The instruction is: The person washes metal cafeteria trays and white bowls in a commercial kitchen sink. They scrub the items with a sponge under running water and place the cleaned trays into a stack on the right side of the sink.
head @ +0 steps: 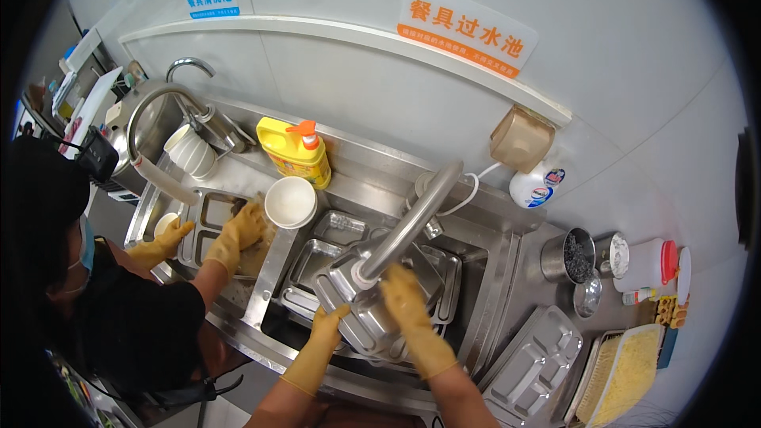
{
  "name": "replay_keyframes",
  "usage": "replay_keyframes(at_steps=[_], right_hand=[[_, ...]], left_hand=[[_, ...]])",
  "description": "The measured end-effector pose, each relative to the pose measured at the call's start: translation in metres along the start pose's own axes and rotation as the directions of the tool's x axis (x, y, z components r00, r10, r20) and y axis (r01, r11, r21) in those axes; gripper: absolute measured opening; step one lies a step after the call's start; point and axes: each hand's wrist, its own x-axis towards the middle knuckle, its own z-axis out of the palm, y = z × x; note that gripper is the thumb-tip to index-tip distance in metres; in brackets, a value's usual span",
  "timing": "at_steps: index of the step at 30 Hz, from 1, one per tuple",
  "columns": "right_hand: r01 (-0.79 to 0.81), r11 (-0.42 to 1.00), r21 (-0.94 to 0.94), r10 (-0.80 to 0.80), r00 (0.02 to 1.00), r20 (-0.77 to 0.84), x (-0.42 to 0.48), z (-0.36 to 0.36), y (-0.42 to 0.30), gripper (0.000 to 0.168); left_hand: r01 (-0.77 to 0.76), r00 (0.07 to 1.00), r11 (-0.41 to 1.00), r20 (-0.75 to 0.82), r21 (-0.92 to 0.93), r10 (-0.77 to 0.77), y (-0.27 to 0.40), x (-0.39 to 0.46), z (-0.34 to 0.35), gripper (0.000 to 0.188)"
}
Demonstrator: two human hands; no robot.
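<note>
My left hand point(330, 324), in a yellow rubber glove, grips the near left edge of a stainless steel compartment tray point(365, 309), its underside up, over the right sink basin. My right hand point(407, 297), gloved too and slightly blurred, lies at the tray's right part; its fingertips are partly unclear, and I cannot tell whether it holds anything. A curved steel faucet point(416, 220) ends right over the tray. More steel trays point(312, 264) lie in the basin beneath. White bowls point(291, 202) stand on the divider between the basins.
A co-worker's gloved hands point(238, 238) work on a tray in the left basin. A yellow detergent jug point(294, 151) stands behind. Right of the sink are stacked compartment trays point(532, 362), a steel pot with scouring wool point(568, 255) and a white tub with yellow contents point(621, 374).
</note>
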Motion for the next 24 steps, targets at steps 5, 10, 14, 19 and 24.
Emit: replay_keyframes(at_steps=[5, 10, 14, 19, 24], right_hand=[[0.432, 0.897, 0.089, -0.422, 0.9, -0.112, 0.011, 0.032, -0.105, 0.028], [-0.289, 0.795, 0.534, 0.229, 0.957, 0.177, 0.094, 0.029, -0.055, 0.019], [-0.199, 0.913, -0.357, 0.206, 0.978, -0.018, 0.072, 0.014, 0.07, 0.021], [0.078, 0.909, -0.41, -0.079, 0.997, 0.014, 0.013, 0.027, 0.003, 0.02], [-0.27, 0.963, -0.021, 0.269, 0.963, -0.017, 0.037, 0.021, 0.096, 0.037]], left_hand=[[0.054, 0.998, 0.924, -0.013, -0.378, -0.063, 0.002, -0.005, 0.01, 0.032], [-0.015, 0.997, 0.999, -0.08, 0.03, 0.017, 0.004, -0.029, 0.02, 0.041], [0.012, 0.997, 0.999, -0.077, -0.033, -0.015, 0.007, -0.03, 0.022, 0.045], [0.002, 0.997, 0.983, -0.081, -0.185, -0.017, -0.001, -0.022, 0.008, 0.049], [-0.008, 0.986, 1.0, -0.169, -0.029, 0.003, 0.006, -0.009, 0.02, 0.049]])
